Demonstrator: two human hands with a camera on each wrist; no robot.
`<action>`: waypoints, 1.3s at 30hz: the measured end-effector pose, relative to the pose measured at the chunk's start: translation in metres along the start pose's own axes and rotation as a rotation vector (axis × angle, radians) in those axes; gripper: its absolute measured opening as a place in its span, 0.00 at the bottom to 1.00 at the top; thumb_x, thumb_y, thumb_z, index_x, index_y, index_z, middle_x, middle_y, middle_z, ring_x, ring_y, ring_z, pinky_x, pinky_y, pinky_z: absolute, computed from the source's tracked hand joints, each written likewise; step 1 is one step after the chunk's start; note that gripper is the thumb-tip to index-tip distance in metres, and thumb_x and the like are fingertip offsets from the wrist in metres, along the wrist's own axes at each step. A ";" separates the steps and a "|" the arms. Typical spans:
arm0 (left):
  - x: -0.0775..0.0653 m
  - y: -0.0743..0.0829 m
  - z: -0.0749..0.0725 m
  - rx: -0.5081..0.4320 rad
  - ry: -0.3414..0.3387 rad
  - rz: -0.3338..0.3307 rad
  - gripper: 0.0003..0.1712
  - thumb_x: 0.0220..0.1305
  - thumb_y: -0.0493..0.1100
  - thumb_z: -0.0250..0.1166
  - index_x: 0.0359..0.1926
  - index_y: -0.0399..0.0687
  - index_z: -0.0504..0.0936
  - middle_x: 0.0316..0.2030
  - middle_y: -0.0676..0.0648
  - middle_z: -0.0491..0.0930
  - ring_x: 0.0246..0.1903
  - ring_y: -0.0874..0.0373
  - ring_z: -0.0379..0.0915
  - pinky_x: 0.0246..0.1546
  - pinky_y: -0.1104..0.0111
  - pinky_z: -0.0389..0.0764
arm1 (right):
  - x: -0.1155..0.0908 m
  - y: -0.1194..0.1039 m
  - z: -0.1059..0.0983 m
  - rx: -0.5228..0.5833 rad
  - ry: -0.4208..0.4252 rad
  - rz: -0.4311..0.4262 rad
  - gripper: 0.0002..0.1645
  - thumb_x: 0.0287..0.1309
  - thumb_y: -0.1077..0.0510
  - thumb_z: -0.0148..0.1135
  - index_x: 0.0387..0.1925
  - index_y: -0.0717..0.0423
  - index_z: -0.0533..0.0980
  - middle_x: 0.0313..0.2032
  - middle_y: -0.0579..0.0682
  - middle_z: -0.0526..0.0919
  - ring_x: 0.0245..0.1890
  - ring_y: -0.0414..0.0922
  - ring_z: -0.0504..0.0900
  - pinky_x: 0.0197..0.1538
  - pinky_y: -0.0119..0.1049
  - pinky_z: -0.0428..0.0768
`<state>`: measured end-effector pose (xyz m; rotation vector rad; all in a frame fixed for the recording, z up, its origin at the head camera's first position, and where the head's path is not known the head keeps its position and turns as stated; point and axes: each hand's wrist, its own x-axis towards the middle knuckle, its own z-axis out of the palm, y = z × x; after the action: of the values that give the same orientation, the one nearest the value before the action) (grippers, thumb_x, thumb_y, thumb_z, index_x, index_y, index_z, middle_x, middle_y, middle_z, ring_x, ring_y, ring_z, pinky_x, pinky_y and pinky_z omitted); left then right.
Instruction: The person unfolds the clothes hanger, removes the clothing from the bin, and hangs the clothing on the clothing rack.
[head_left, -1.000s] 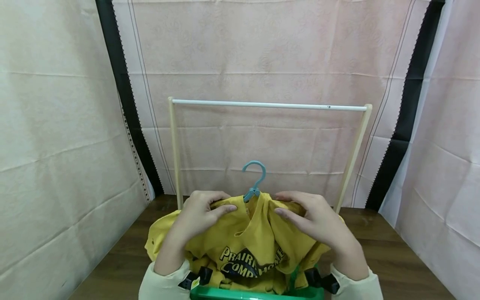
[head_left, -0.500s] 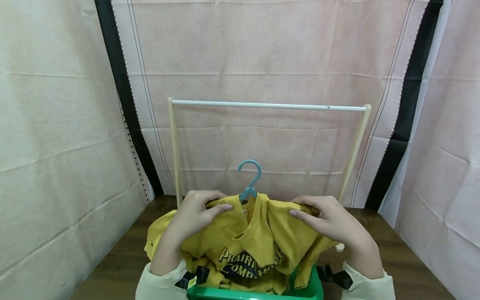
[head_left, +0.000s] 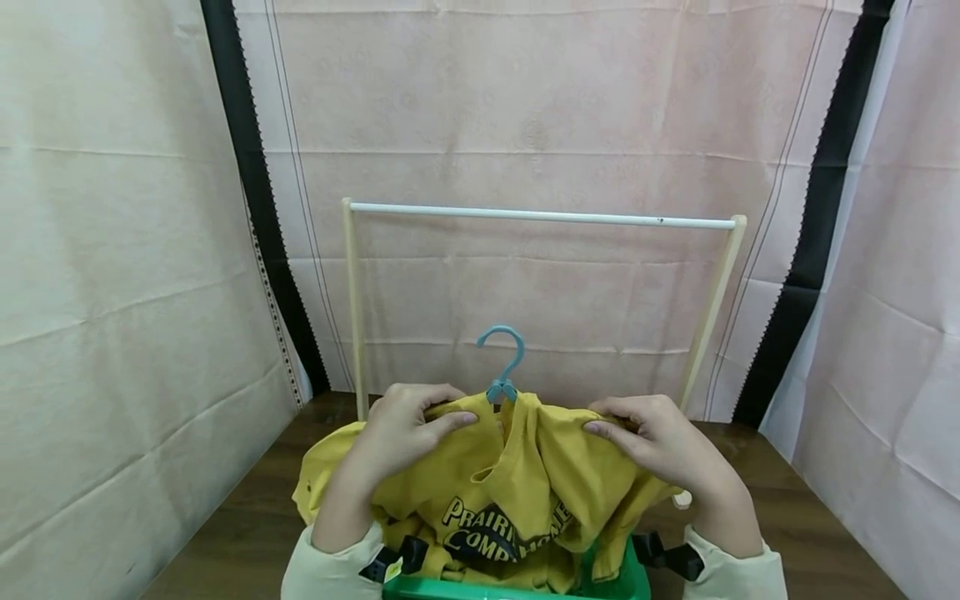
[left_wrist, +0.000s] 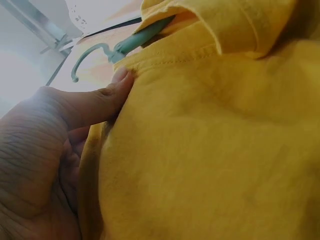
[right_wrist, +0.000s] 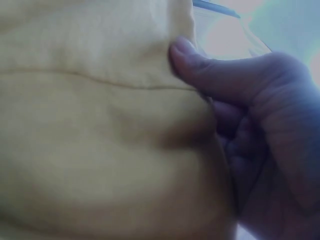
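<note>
A yellow shirt (head_left: 480, 475) with dark printed lettering hangs in folds between my hands. Out of its neck rises the hook of a light blue hanger (head_left: 514, 358); the hanger's arms are hidden inside the cloth. My left hand (head_left: 401, 433) pinches the shirt's shoulder beside the collar, thumb in front and fingers behind. In the left wrist view the thumb presses the cloth (left_wrist: 200, 125) near the neckline seam, close to the hanger (left_wrist: 137, 40). Farther out on the other shoulder, my right hand (head_left: 652, 437) grips the fabric. Its thumb lies by a seam on the shirt (right_wrist: 100, 130) in the right wrist view.
A green basket (head_left: 633, 575) stands below the shirt at the near edge, with the shirt's lower part hanging into it. Behind, a clothes rack with a white bar (head_left: 540, 215) stands on the brown wooden table (head_left: 787, 500). Pale cloth walls (head_left: 150, 292) enclose the sides and back.
My right hand has moved outward to the right along the shoulder, spreading the shirt wider. The left hand stays at the collar side, and the hanger's hook has shifted slightly left.
</note>
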<state>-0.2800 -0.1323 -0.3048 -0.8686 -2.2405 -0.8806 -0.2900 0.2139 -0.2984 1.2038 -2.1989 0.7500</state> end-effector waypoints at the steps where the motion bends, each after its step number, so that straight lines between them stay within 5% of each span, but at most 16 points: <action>1: 0.001 0.001 0.001 0.002 0.001 0.004 0.03 0.63 0.54 0.71 0.37 0.66 0.88 0.30 0.68 0.82 0.17 0.70 0.62 0.20 0.71 0.69 | 0.000 0.000 0.000 0.000 0.002 -0.001 0.08 0.64 0.59 0.68 0.42 0.42 0.86 0.35 0.40 0.88 0.27 0.31 0.80 0.29 0.27 0.77; 10: 0.002 0.008 0.006 0.085 0.019 -0.015 0.05 0.65 0.57 0.69 0.39 0.68 0.87 0.29 0.70 0.80 0.15 0.70 0.58 0.18 0.72 0.67 | -0.001 0.004 0.003 0.007 -0.005 0.035 0.08 0.65 0.59 0.68 0.41 0.40 0.85 0.35 0.36 0.87 0.25 0.31 0.78 0.27 0.29 0.77; 22: 0.018 0.008 0.004 0.258 0.002 -0.022 0.13 0.66 0.59 0.68 0.45 0.62 0.87 0.38 0.64 0.84 0.28 0.67 0.73 0.28 0.68 0.73 | 0.003 0.019 0.002 -0.028 0.018 0.058 0.08 0.65 0.59 0.67 0.41 0.41 0.85 0.35 0.33 0.86 0.25 0.32 0.77 0.28 0.30 0.76; 30: 0.028 -0.003 -0.002 0.189 0.015 0.054 0.22 0.67 0.52 0.70 0.58 0.53 0.79 0.48 0.56 0.80 0.48 0.60 0.78 0.49 0.60 0.79 | 0.015 0.032 -0.002 -0.122 0.079 0.002 0.08 0.63 0.61 0.69 0.38 0.43 0.85 0.28 0.34 0.83 0.19 0.30 0.68 0.24 0.27 0.70; 39: 0.026 -0.010 -0.017 0.164 0.111 0.079 0.22 0.68 0.50 0.68 0.59 0.47 0.78 0.53 0.48 0.77 0.54 0.52 0.73 0.54 0.55 0.76 | 0.022 0.047 -0.011 -0.197 0.171 -0.015 0.01 0.61 0.60 0.70 0.35 0.51 0.86 0.27 0.37 0.84 0.19 0.31 0.68 0.26 0.24 0.68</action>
<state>-0.2992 -0.1413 -0.2802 -0.8059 -2.1335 -0.6813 -0.3388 0.2297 -0.2864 1.0190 -2.0664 0.5918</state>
